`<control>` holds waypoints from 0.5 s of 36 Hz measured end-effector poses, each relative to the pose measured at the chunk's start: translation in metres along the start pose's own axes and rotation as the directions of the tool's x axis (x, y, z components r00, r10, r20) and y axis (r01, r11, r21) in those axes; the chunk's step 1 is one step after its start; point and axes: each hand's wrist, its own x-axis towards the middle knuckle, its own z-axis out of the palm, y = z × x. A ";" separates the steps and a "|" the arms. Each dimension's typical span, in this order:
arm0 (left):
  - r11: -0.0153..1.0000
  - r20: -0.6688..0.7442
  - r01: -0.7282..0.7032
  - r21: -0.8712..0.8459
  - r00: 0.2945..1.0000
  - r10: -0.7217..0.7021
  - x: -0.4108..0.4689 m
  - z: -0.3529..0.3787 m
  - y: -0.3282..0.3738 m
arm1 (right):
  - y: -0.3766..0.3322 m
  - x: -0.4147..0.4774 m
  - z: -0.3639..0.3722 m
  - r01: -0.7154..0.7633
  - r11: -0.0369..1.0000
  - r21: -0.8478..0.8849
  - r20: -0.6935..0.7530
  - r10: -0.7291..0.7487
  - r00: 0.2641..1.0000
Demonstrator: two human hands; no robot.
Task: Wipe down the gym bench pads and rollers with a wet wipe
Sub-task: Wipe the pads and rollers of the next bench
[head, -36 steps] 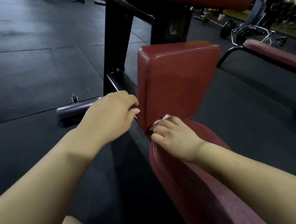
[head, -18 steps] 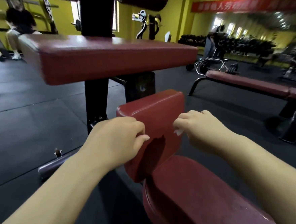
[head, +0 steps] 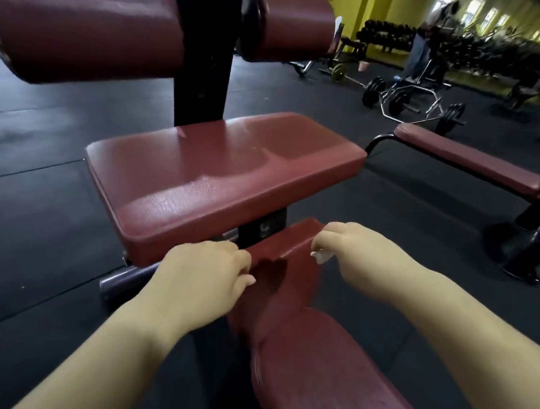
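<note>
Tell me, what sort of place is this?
Most likely a gym: red bench pads and rollers up close, weight plates on the black floor, and dumbbell racks along the yellow wall.

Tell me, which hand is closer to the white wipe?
Right. The right hand holds the white wipe in its fingers; the left hand is across the small red pad, not touching the wipe.

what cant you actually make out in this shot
Wet wipe: head view, only a white scrap shows; curled fingers of the right hand hide the rest.
Left hand: its own back hides whether the fingers hold anything.
Left roller: cut off by the top edge, and blurred.
Person in the background: far off, blurred.
</note>
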 end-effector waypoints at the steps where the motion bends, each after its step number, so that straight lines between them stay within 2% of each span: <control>1: 1.000 0.021 0.011 -0.012 1.000 -0.010 0.000 -0.009 -0.001 | -0.001 0.002 -0.009 0.007 1.000 0.019 0.007 -0.007 1.000; 7: 0.994 0.191 0.088 -0.065 0.979 -0.074 0.000 -0.061 -0.012 | -0.014 0.018 -0.060 0.021 0.994 0.112 0.046 -0.027 0.999; 9: 0.991 0.227 0.109 -0.080 0.970 -0.088 0.000 -0.079 -0.021 | -0.020 0.029 -0.073 0.020 0.995 0.095 0.047 -0.024 0.999; 15: 0.969 0.234 0.211 -0.128 0.956 -0.177 0.004 -0.129 -0.055 | -0.052 0.067 -0.113 0.016 0.985 0.174 0.027 -0.021 0.999; 18: 0.942 0.230 0.288 -0.172 0.942 -0.246 0.001 -0.140 -0.074 | -0.069 0.083 -0.120 -0.018 0.962 0.272 0.008 0.017 1.000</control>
